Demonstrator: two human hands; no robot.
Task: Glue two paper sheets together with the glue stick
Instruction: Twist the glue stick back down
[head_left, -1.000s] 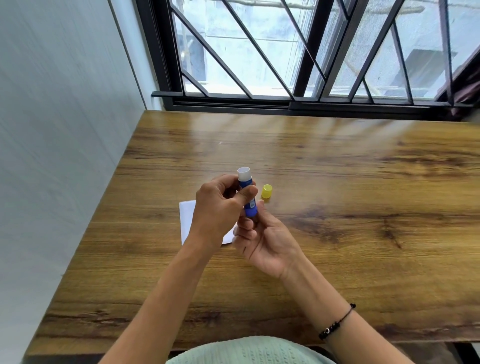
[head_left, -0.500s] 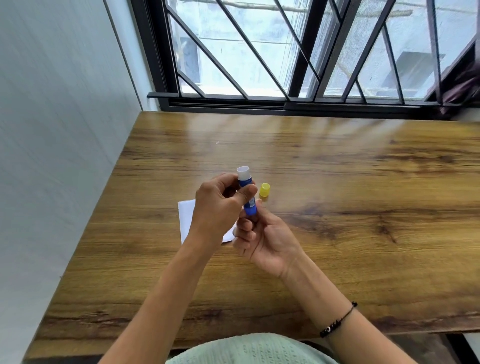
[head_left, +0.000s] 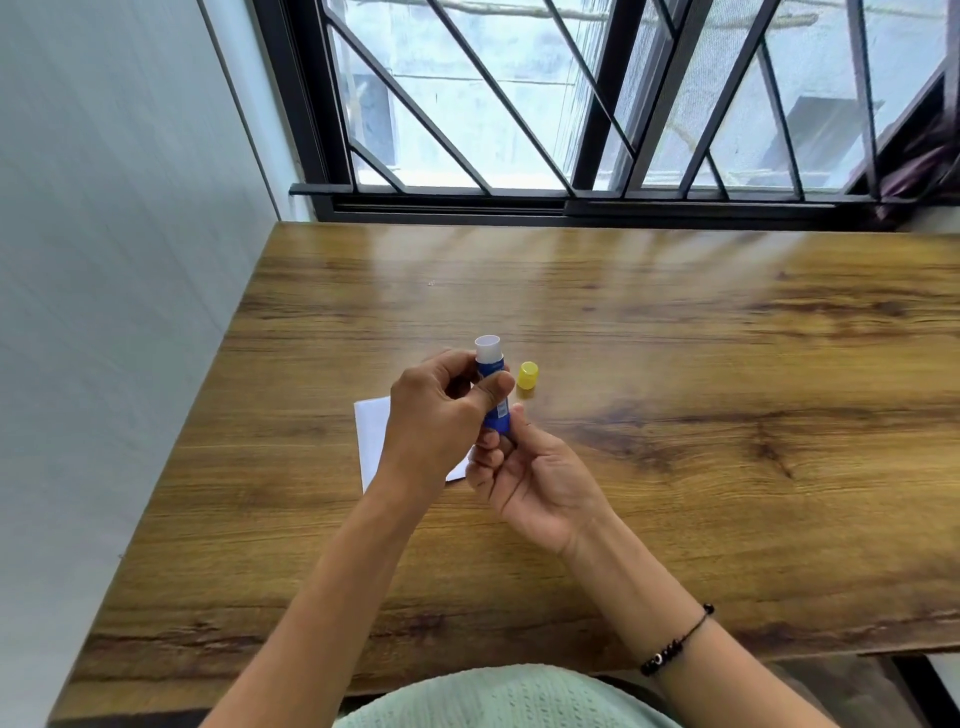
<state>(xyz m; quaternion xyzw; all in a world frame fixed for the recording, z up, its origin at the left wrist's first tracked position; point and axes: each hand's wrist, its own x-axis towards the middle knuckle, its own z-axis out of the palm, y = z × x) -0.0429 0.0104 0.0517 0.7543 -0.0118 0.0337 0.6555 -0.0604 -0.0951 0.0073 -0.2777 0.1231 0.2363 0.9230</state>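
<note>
The left hand (head_left: 441, 415) pinches the upright glue stick (head_left: 492, 387); the right hand (head_left: 524, 467) pinches its base, likely to extend glue. The cap (head_left: 527, 375) stands on the desk (head_left: 675, 364).

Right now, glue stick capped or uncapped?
Uncapped: the glue stick shows its bare white top, and the yellow cap stands apart on the table.

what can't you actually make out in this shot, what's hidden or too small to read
- Paper, head view: mostly covered by the left hand and its forearm, so one sheet or two cannot be told.
- Glue stick, head view: its base is buried in the right hand; the label print is too small to read.
- Yellow cap: whether it is hollow side down cannot be told.
- Table: right end cut off by the frame edge.
</note>
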